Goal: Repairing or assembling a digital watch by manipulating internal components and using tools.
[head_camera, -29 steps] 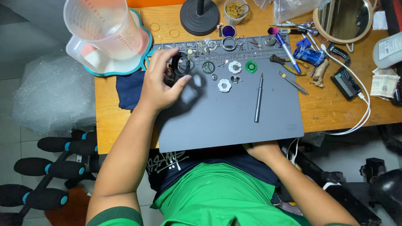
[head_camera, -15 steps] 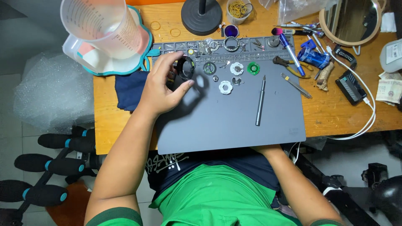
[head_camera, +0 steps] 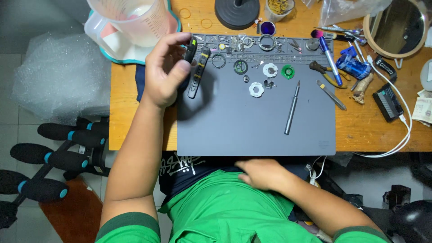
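Lifted off the mat since a moment ago, the left hand (head_camera: 164, 74) now grips a black watch (head_camera: 195, 67) with yellow accents at the mat's (head_camera: 252, 130) top left corner, thumb and fingers closed on the case end while the strap hangs down over the mat; earlier the same hand was pressed down over it, nearer the mat's middle left. The right hand (head_camera: 263, 173) rests loosely curled on the green lap below the mat's near edge, holding nothing that I can see. Judging by the layout, the watch is well into being taken apart: a dark ring (head_camera: 240, 66), a white gear-like disc (head_camera: 256, 89), a second white disc (head_camera: 270, 69) and a green ring (head_camera: 288, 71) lie apart on the upper mat, with a slim grey tool (head_camera: 292, 108) lying untouched right of them; reassembly or further stripping looks still to come. As for containers, the mat's top tray strip (head_camera: 274, 45) holds small metal bits and rings, too small to tell apart. Left of the mat, a clear measuring jug (head_camera: 130, 20) stands in a teal-rimmed tub (head_camera: 101, 38); its contents are unclear. Beyond the mat's top edge, a small cup (head_camera: 278, 8) holds rubber bands. Right of the mat sit pliers (head_camera: 326, 74) and a round mirror (head_camera: 396, 27).
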